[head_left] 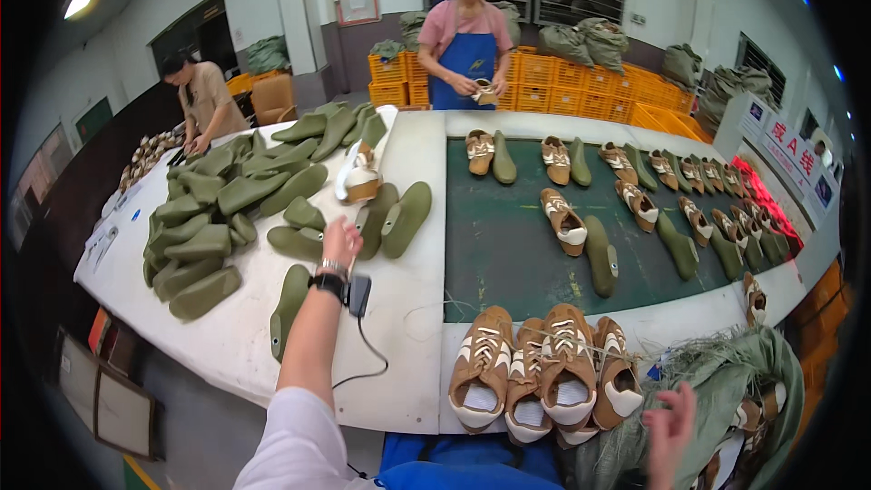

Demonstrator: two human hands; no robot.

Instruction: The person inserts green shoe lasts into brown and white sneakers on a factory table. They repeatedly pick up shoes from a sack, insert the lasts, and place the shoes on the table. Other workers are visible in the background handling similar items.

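Evidently, the white bench (399,313) bears green shoe lasts (254,191) at nine o'clock and brown sneakers (569,367) at five; orange crates (549,70) stand at one. The left hand's (342,242) grip is unclear; the blurred right hand (670,425), fingers parted, is empty beside a sack (726,367) half-hiding shoes (749,414).

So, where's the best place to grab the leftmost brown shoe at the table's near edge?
Probably the heel of that shoe, coming from the person's side: its toe points away and its foot opening lies nearest the person, so fingers or a thumb could hook inside. Another shoe crowds its right side; the left looks freer.
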